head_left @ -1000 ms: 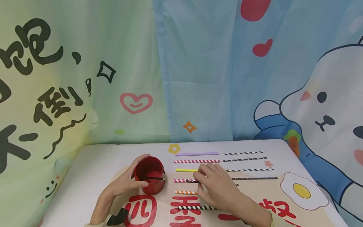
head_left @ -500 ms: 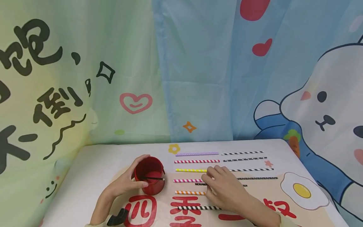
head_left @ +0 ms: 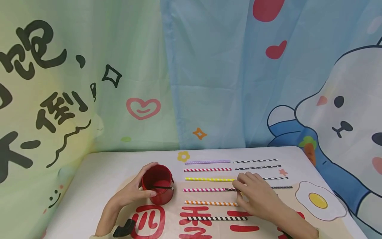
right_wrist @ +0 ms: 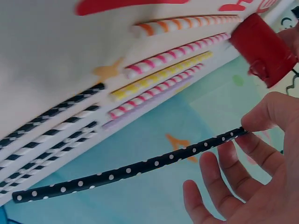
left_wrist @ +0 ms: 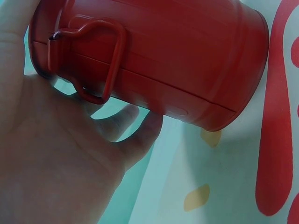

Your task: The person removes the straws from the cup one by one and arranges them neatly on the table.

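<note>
In the head view my left hand (head_left: 131, 192) grips a red metal pail (head_left: 163, 199) by its side, its mouth tilted toward me. One dark straw (head_left: 163, 188) lies across the inside of that mouth, by the thumb. The left wrist view shows the pail's small wire handle (left_wrist: 117, 60) near the palm. My right hand (head_left: 259, 197) pinches a black straw with white dots (right_wrist: 156, 163) near one end, between thumb and index finger. The other fingers of that hand are loosely bent. In the head view most of this straw is hidden behind the hand.
Rows of paper straws lie on the printed table cover: purple (head_left: 207, 162), red-striped (head_left: 207, 170), yellow (head_left: 209, 179), pink-striped (head_left: 204, 190), orange-striped (head_left: 210, 203) and black-striped (head_left: 217, 218). Several black-and-white straws (head_left: 258, 167) lie right of them. A printed curtain (head_left: 209, 83) hangs behind.
My right hand has moved steadily to the right, carrying the dotted black straw along above the pink-striped row. The left hand and the pail have stayed in place.
</note>
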`<action>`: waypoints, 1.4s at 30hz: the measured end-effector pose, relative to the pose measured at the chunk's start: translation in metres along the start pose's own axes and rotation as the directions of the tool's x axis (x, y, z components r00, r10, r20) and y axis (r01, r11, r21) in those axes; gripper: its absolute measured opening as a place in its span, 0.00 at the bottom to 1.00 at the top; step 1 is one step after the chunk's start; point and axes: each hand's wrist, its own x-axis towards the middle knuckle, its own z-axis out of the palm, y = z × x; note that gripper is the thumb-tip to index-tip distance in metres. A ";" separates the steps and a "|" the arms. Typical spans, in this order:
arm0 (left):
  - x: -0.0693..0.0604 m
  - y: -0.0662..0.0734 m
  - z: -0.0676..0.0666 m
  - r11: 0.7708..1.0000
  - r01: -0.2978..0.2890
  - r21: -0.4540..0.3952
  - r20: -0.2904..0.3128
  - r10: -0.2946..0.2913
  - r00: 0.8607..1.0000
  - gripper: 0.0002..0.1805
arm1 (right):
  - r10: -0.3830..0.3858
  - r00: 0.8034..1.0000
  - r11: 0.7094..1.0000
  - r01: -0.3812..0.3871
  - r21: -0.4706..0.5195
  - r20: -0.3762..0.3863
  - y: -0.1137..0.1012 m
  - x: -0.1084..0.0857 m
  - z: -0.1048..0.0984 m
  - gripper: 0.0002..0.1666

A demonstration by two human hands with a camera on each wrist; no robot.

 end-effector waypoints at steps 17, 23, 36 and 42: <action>0.000 -0.001 0.000 1.000 0.001 -0.007 0.003 0.000 1.000 0.48 | 0.053 0.996 0.998 -0.051 -0.038 0.077 0.029 -0.036 0.023 0.12; -0.001 -0.002 -0.001 1.000 -0.008 -0.023 0.007 0.008 1.000 0.48 | 0.117 0.985 0.992 -0.110 -0.057 0.129 0.039 -0.047 0.032 0.11; 0.000 -0.002 -0.001 1.000 -0.014 -0.015 0.008 0.014 1.000 0.48 | 0.117 0.973 0.993 -0.110 -0.046 0.197 0.052 -0.061 0.044 0.10; -0.001 -0.001 -0.001 1.000 -0.010 -0.022 0.006 0.010 1.000 0.48 | 0.114 0.973 0.993 -0.107 -0.043 0.200 0.053 -0.060 0.049 0.11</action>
